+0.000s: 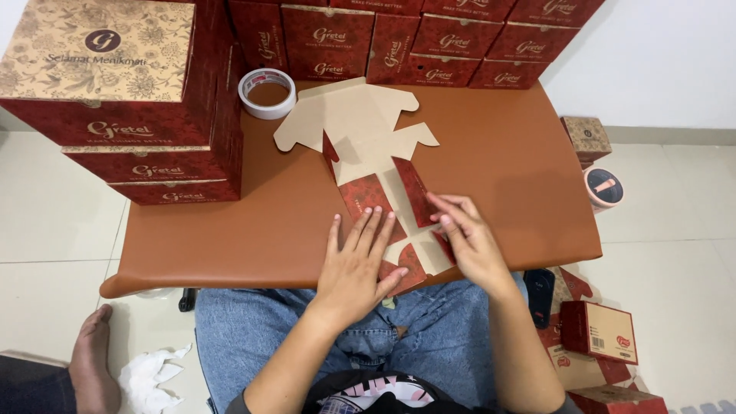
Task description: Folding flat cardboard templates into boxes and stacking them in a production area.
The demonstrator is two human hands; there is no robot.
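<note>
Flatly, both hands, left (pixel 356 261) and right (pixel 468 238), press open-palmed on matte die-cut cardboard blank (pixel 360 126); smooth brown tabletop (pixel 506 153).

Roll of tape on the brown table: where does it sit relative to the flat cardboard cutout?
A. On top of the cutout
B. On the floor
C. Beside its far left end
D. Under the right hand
C: the roll of tape lies on the table just left of the far end of the cardboard cutout, away from both hands.
</note>
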